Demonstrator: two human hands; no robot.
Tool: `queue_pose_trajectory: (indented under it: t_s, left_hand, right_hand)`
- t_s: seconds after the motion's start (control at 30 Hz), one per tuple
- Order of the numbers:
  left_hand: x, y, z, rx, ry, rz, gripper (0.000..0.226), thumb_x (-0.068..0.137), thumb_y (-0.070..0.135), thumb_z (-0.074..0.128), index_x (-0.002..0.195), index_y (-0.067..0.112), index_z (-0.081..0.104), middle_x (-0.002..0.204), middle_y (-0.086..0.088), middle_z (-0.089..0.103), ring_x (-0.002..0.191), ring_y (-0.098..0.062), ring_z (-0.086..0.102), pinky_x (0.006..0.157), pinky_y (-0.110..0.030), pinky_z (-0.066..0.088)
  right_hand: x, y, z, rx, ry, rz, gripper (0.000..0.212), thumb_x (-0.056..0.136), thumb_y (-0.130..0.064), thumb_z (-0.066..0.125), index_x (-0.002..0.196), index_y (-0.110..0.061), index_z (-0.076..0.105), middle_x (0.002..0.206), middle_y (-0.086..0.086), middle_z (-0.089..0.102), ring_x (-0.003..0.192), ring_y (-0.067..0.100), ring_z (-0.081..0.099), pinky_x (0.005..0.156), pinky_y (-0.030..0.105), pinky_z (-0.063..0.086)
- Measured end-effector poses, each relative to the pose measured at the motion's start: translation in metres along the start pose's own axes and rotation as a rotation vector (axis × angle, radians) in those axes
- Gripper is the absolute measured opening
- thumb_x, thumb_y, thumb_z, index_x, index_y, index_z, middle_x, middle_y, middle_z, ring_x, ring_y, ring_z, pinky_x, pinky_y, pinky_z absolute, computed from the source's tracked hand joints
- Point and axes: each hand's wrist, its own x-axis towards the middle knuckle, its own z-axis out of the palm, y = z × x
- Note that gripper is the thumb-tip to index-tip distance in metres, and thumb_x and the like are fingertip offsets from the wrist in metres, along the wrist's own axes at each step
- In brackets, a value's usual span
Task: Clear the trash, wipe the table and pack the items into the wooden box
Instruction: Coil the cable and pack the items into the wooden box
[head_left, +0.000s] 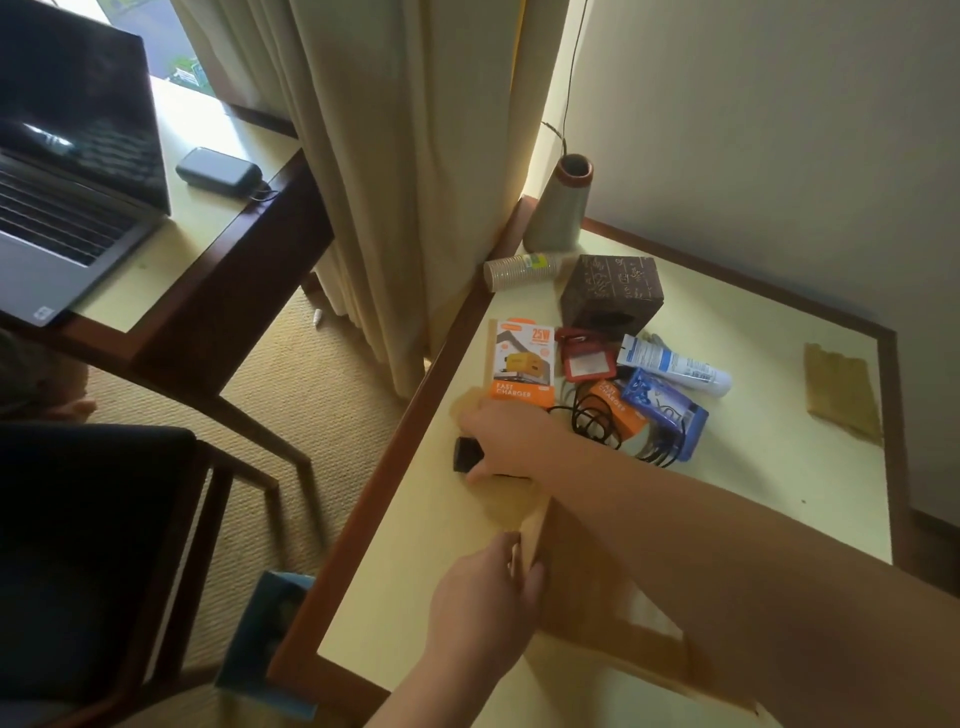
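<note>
On the worktop, right hand grips a black plug; left hand open; box unpacked, wiping undone.

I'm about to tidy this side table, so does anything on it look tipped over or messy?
Yes. A stack of paper cups lies on its side at the table's far-left edge by the curtain, and a black cable sprawls loose among the boxes instead of being coiled.
</note>
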Motion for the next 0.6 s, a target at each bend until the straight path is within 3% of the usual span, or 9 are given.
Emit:
queue_pose_trajectory:
  t_s: [0.1, 0.2, 0.23, 0.33, 0.4, 0.5, 0.6]
  left_hand:
    - [0.003, 0.001, 0.001, -0.015, -0.005, -0.005, 0.046, 0.100, 0.061, 0.048, 0.139, 0.039, 0.053, 0.115, 0.016, 0.071, 0.094, -0.009, 0.068, 0.080, -0.027, 0.059]
    - [0.005, 0.004, -0.001, -0.027, -0.023, -0.012, 0.044, 0.103, 0.056, 0.050, 0.142, 0.036, 0.051, 0.115, 0.017, 0.068, 0.091, -0.008, 0.065, 0.075, -0.017, 0.052]
    - [0.006, 0.005, -0.001, -0.024, -0.027, -0.014, 0.043, 0.103, 0.055, 0.051, 0.142, 0.036, 0.051, 0.114, 0.017, 0.067, 0.091, -0.008, 0.065, 0.075, -0.017, 0.052]
    - [0.007, 0.006, -0.002, -0.008, -0.039, -0.024, 0.043, 0.103, 0.055, 0.051, 0.140, 0.035, 0.052, 0.115, 0.016, 0.068, 0.092, -0.008, 0.067, 0.078, -0.019, 0.054]
    - [0.007, 0.005, 0.000, 0.000, -0.044, -0.019, 0.043, 0.103, 0.056, 0.050, 0.141, 0.036, 0.051, 0.116, 0.016, 0.068, 0.092, -0.008, 0.068, 0.077, -0.018, 0.053]
    - [0.008, 0.003, 0.000, 0.006, -0.051, -0.008, 0.043, 0.103, 0.056, 0.049, 0.142, 0.036, 0.050, 0.115, 0.017, 0.068, 0.090, -0.008, 0.067, 0.072, -0.016, 0.050]
    - [0.007, 0.005, -0.001, 0.018, -0.059, 0.003, 0.048, 0.102, 0.061, 0.046, 0.142, 0.036, 0.051, 0.113, 0.018, 0.068, 0.087, -0.007, 0.065, 0.071, -0.014, 0.048]
  right_hand:
    - [0.003, 0.000, -0.022, 0.166, 0.118, 0.127, 0.064, 0.092, -0.069, 0.059, 0.133, -0.021, 0.059, 0.126, 0.004, 0.062, 0.114, 0.023, 0.061, 0.093, 0.043, 0.057]
    - [0.013, 0.016, -0.041, 0.321, 0.444, 0.411, 0.065, 0.093, -0.066, 0.059, 0.140, -0.021, 0.050, 0.137, 0.009, 0.052, 0.123, 0.026, 0.055, 0.099, 0.041, 0.052]
    - [0.016, 0.022, -0.044, 0.332, 0.473, 0.515, 0.072, 0.090, -0.069, 0.060, 0.142, -0.021, 0.045, 0.137, 0.011, 0.049, 0.123, 0.028, 0.052, 0.098, 0.040, 0.049]
    - [0.024, 0.036, -0.038, 0.431, 0.290, 0.743, 0.096, 0.083, -0.074, 0.067, 0.151, -0.019, 0.028, 0.145, 0.016, 0.041, 0.130, 0.034, 0.046, 0.104, 0.045, 0.043]
    - [0.027, 0.037, -0.029, 0.466, 0.241, 0.776, 0.101, 0.083, -0.072, 0.069, 0.153, -0.017, 0.023, 0.148, 0.018, 0.041, 0.132, 0.034, 0.047, 0.108, 0.045, 0.041]
    - [0.031, 0.032, -0.023, 0.500, 0.309, 0.769, 0.101, 0.082, -0.065, 0.073, 0.153, -0.017, 0.019, 0.145, 0.018, 0.045, 0.131, 0.034, 0.050, 0.108, 0.044, 0.040]
    - [0.020, 0.023, -0.040, 0.651, 0.497, 0.751, 0.099, 0.083, -0.055, 0.078, 0.154, -0.022, 0.018, 0.140, 0.013, 0.045, 0.129, 0.030, 0.050, 0.092, 0.035, 0.037]
